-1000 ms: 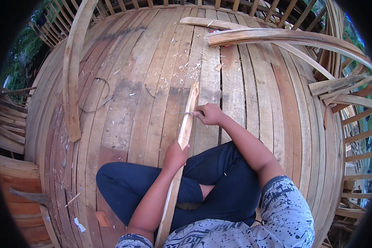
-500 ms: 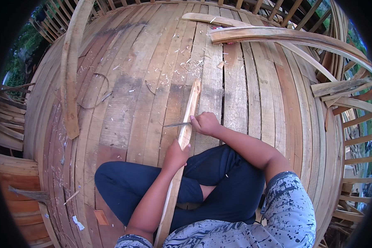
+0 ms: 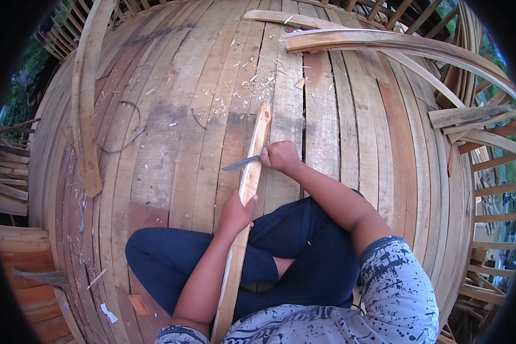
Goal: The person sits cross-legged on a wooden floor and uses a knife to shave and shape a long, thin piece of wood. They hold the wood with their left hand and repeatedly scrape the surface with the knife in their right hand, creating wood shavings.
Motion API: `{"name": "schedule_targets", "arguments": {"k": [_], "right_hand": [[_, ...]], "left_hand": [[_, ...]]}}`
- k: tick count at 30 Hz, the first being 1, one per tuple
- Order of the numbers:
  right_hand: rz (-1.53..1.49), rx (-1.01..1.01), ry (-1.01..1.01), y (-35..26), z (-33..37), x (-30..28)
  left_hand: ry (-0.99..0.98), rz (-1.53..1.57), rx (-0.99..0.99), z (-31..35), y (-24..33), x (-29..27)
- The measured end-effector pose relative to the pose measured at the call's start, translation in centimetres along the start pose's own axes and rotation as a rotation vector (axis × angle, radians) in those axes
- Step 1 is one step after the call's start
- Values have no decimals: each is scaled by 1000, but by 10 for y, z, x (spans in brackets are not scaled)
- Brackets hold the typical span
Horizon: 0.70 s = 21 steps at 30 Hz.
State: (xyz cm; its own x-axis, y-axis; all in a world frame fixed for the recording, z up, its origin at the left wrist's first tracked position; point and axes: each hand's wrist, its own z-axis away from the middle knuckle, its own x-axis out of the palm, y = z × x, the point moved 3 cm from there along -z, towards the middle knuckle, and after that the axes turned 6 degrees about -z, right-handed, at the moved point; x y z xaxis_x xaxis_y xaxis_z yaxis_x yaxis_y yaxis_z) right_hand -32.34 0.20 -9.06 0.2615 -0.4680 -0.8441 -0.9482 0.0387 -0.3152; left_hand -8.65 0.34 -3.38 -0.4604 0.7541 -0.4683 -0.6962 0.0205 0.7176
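Note:
A long, pale strip of wood (image 3: 231, 281) runs from beside my body, across my folded legs, out over the plank floor, its far end tapered. My left hand (image 3: 236, 214) is wrapped round it near its middle. Farther out, my right hand (image 3: 281, 156) is closed on a knife, its handle hidden in the fist. The knife's dark blade (image 3: 239, 164) lies across the wood and points left, its tip reaching past the left edge.
Pale shavings (image 3: 262, 89) are scattered on the plank floor (image 3: 212, 74) beyond the wood's tip. A long curved board (image 3: 86, 109) lies at the left. Thick curved timbers (image 3: 384, 41) lie at the far right. A brush-like bundle (image 3: 43, 277) rests at the lower left, near a wood offcut (image 3: 139, 304).
My right hand has shifted slightly away from my body along the wood, and the blade's flat side shows more. The whole view has tilted a little. Both grips stay the same.

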Motion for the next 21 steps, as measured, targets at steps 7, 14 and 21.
{"name": "schedule_targets", "arguments": {"k": [7, 14, 21], "right_hand": [[78, 52, 23, 0, -5, -13], [15, 66, -150, -58, 25, -30], [75, -28, -76, -27, 14, -28]], "left_hand": [[13, 0, 47, -3, 1, 2], [29, 8, 64, 5, -8, 0], [-5, -22, 62, -6, -1, 3]]}}
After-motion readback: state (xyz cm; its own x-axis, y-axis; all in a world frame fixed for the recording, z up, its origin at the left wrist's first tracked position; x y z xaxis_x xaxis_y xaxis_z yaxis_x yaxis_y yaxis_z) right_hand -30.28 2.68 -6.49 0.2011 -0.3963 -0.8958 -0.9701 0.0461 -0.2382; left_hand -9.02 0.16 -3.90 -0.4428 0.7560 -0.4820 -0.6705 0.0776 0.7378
